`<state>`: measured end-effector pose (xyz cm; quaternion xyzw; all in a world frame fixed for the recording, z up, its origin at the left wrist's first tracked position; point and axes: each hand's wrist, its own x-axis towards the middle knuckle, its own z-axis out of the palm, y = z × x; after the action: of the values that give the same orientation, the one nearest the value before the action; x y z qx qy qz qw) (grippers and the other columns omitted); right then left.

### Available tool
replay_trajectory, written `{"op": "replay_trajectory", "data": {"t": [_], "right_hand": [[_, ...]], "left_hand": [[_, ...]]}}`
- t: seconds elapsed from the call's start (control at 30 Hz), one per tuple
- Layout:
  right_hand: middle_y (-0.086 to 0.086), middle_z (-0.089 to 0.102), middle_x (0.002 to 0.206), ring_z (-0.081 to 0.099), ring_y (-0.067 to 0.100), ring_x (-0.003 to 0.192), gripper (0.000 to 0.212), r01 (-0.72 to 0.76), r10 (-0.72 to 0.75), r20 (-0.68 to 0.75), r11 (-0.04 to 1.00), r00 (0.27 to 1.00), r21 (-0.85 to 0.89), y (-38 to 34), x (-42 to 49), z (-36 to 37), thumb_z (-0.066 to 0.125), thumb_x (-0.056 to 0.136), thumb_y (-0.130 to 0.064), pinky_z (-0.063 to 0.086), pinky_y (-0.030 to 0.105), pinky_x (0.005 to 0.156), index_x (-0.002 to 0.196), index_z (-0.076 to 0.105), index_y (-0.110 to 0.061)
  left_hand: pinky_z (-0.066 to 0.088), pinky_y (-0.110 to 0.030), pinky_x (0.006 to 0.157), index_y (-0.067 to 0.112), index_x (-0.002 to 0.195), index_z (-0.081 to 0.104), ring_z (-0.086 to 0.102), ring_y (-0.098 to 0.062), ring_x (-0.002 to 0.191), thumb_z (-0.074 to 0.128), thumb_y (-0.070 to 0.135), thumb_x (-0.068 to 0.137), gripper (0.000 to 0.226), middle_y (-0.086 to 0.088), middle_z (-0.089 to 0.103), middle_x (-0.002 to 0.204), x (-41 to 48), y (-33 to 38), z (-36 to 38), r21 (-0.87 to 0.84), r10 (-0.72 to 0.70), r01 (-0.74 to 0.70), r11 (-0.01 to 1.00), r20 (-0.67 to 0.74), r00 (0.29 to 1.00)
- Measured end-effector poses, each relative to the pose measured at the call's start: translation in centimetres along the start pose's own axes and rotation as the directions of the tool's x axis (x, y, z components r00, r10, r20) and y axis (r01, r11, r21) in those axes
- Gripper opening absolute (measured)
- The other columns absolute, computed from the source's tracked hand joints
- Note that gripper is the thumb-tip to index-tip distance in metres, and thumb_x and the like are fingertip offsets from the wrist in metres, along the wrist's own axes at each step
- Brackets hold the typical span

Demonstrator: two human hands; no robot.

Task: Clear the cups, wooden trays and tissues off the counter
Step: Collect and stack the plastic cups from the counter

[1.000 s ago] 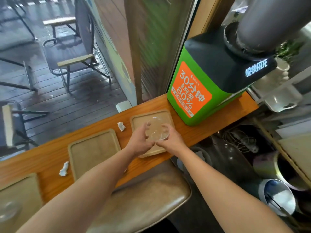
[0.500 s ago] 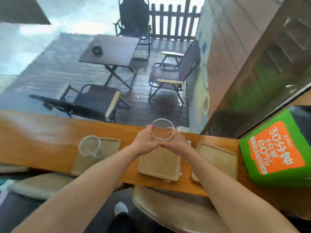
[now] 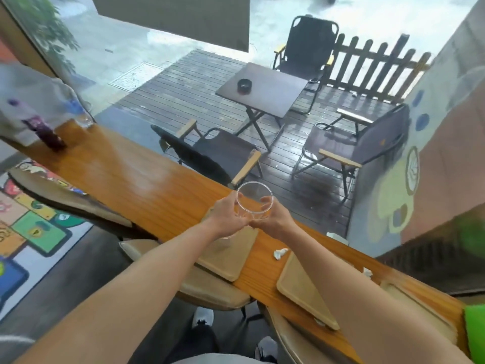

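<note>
A clear plastic cup [image 3: 254,199] is held between both hands above the wooden counter [image 3: 131,179]. My left hand [image 3: 227,218] grips its left side and my right hand [image 3: 274,219] its right side. Directly beneath lies a wooden tray [image 3: 231,261]; what looks like a second clear cup [image 3: 224,241] stands on it, mostly hidden by my left wrist. A second tray [image 3: 301,292] and a third tray [image 3: 420,311] lie further right. One crumpled tissue [image 3: 280,253] sits between the first two trays, and another tissue [image 3: 367,271] lies near the window.
Padded stools [image 3: 215,292] stand under the counter's near edge. At the far left a person's grey sleeve [image 3: 31,101] rests by a purple bottle [image 3: 44,132] and a glass [image 3: 84,119]. A green box [image 3: 475,332] stands at the right end. The window runs along the counter's far edge.
Both hands lifted the cup off the right tray and carried it left along the counter to above the leftmost tray. The view has swung left.
</note>
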<state>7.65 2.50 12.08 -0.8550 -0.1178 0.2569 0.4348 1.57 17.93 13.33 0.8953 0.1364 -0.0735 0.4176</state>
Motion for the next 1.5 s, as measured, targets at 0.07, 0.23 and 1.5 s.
{"op": "replay_trajectory", "data": {"t": [0.07, 0.23, 1.5], "right_hand": [[-0.006, 0.057, 0.112, 0.057, 0.016, 0.105, 0.069, -0.008, 0.008, 0.010, 1.000, 1.000, -0.005, -1.2, 1.0, 1.2, 0.091, 0.068, -0.030, 0.048, 0.022, 0.077, 0.122, 0.047, -0.026], [0.004, 0.058, 0.125, 0.061, 0.028, 0.112, 0.078, -0.078, 0.080, 0.044, 0.996, 0.996, -0.041, -2.2, 2.7, 3.8, 0.090, 0.069, -0.028, 0.053, 0.048, 0.096, 0.133, 0.046, -0.018], [-0.002, 0.048, 0.130, 0.059, 0.029, 0.116, 0.104, -0.269, 0.280, 0.228, 0.960, 0.933, -0.080, 1.1, 4.3, 8.9, 0.090, 0.062, -0.009, 0.052, 0.051, 0.099, 0.146, 0.031, -0.028]], "left_hand": [[0.049, -0.022, 0.075, 0.021, 0.138, 0.043, 0.065, -0.017, 0.099, 0.078, 0.036, 0.083, 0.067, -0.003, 0.058, 0.129, 0.5, -1.3, -1.5, -0.016, -0.006, 0.006, 1.000, 0.007, 1.000], [0.050, -0.022, 0.081, 0.019, 0.139, 0.045, 0.061, -0.017, 0.107, 0.079, 0.042, 0.081, 0.071, -0.002, 0.057, 0.131, 1.3, -4.3, -3.4, 0.016, -0.019, 0.019, 1.000, 0.024, 1.000], [0.051, -0.038, 0.099, 0.018, 0.143, 0.041, 0.055, -0.023, 0.118, 0.081, 0.020, 0.078, 0.076, -0.006, 0.055, 0.132, 2.3, -10.5, -3.1, 0.032, -0.142, 0.138, 0.990, 0.235, 0.961]]}}
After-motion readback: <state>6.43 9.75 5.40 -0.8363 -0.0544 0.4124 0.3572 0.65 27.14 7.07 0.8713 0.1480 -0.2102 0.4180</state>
